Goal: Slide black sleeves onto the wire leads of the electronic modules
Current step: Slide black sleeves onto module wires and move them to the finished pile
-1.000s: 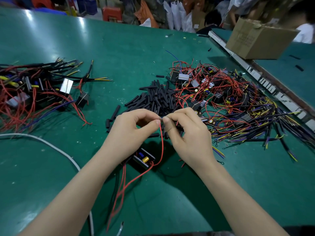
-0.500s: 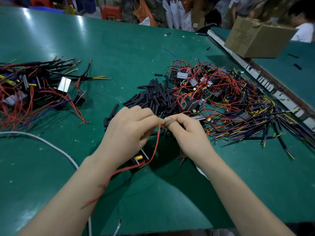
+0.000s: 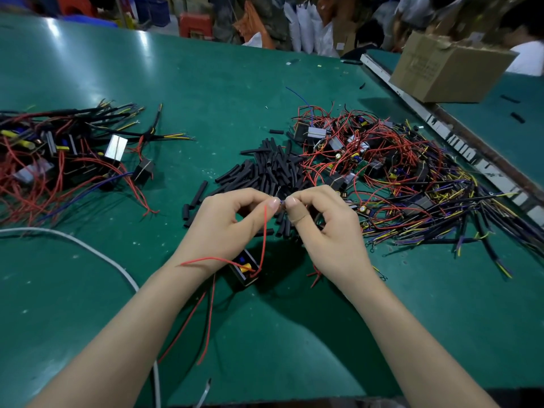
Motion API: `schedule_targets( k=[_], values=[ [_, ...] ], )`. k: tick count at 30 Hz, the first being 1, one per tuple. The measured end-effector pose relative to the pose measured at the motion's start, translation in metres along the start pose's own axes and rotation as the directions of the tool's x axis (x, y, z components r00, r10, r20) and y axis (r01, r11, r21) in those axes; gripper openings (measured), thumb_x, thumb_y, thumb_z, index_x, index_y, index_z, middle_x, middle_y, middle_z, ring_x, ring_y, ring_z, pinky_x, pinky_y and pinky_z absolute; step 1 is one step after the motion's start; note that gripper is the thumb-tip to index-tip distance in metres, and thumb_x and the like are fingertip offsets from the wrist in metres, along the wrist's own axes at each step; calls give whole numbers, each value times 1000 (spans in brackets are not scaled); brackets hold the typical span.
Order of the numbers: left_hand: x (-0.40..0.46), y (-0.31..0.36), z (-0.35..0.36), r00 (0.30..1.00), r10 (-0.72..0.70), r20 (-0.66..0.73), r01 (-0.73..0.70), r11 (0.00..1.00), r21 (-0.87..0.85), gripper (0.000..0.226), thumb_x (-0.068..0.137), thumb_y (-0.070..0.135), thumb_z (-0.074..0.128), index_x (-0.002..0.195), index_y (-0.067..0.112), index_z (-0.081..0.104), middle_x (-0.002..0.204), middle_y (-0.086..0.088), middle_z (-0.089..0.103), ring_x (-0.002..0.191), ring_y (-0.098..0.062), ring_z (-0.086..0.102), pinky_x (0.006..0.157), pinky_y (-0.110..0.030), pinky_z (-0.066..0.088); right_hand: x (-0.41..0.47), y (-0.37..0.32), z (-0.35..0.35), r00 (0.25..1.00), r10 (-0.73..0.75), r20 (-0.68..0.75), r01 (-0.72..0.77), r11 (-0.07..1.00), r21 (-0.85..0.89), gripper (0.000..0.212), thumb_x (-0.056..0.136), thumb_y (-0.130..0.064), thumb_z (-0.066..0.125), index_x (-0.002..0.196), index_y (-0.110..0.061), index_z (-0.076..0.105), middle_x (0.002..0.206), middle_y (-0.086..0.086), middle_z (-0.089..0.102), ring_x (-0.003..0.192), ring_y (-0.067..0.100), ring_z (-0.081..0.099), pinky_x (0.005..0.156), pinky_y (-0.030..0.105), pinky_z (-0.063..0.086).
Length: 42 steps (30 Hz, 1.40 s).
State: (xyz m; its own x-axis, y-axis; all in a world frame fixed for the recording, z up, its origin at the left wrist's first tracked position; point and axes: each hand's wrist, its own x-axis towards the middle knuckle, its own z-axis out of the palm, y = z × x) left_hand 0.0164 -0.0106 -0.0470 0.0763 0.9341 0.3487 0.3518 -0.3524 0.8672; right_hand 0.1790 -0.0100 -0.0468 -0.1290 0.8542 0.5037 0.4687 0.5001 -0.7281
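- A person's left hand and right hand are meeting fingertip to fingertip at the centre of the frame, above a green matted surface.
- The left hand is pinching a thin red wire lead between thumb and forefinger; the lead is curving down to a small black box-shaped electronic module lying just below the wrist.
- The right hand is curling its fingers, thumb and forefinger pinching something small at the lead's tip; whether it is a sleeve cannot be told.
- A heap of short black tubular sleeves is lying just beyond the hands.
- A tangle of modules with red, yellow and purple wires is sprawling at the right; another wired pile is sitting at the left.
- A brown cardboard box is resting at the upper right.
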Motion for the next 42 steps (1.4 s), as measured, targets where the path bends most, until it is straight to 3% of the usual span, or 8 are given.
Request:
schedule_targets(
  k=[7,13,22,27,33,36,39,42],
  values=[
    [-2,1,0,991,137,12,-137,985,109,10,86,27,63,81,21,69,67,13,61,65,5,53,64,-7,38,-3,2,1,996,-44,-78,38,997,-71,13,91,-33,60,94,-21,65,86,-13,59,75,10,57,65,42,49],
    [0,2,1,997,72,0,-72,996,48,9,87,27,61,82,23,67,72,6,63,68,-1,52,69,-19,44,-2,6,1,960,-262,-95,249,959,-134,18,92,-14,62,105,-9,72,92,2,59,83,22,59,66,41,48],
    [0,3,-2,956,290,40,-289,918,271,18,89,20,57,88,7,69,75,11,55,72,-2,48,71,-9,37,-3,3,-6,958,-285,-33,261,914,-310,19,89,-26,65,105,-20,74,89,0,55,77,17,54,50,36,46],
    [0,2,-4,937,340,83,-347,870,350,20,89,21,58,85,5,69,74,3,58,72,-13,50,69,-25,41,-2,0,-9,956,-292,-2,260,853,-452,12,88,-27,66,93,-20,75,85,2,53,73,13,46,42,30,42],
    [5,-2,-4,900,417,130,-430,792,434,27,90,25,53,79,5,68,73,-2,59,67,-27,53,66,-40,44,-1,3,-10,974,-208,87,225,877,-424,26,92,-39,49,90,-21,68,93,-8,37,76,8,36,50,23,30],
    [6,-5,-5,883,447,141,-461,773,435,27,89,26,53,79,6,68,73,-4,61,66,-29,55,61,-45,48,0,7,-7,981,-150,125,187,906,-379,30,95,-39,45,91,-20,67,96,-9,34,84,11,40,52,30,40],
    [4,-6,-4,877,459,141,-474,782,405,24,90,24,54,81,7,68,74,-3,60,67,-27,51,61,-45,46,3,10,-6,974,-90,206,141,959,-248,30,95,-29,45,90,-10,67,96,-3,34,93,19,42,71,43,46],
    [4,-5,-3,893,432,123,-444,805,394,20,91,23,59,85,7,69,76,-4,61,70,-25,52,67,-39,45,6,12,-8,963,-43,265,83,986,-141,31,96,-25,44,89,-3,65,96,0,39,94,19,42,83,30,37]
  ],
)
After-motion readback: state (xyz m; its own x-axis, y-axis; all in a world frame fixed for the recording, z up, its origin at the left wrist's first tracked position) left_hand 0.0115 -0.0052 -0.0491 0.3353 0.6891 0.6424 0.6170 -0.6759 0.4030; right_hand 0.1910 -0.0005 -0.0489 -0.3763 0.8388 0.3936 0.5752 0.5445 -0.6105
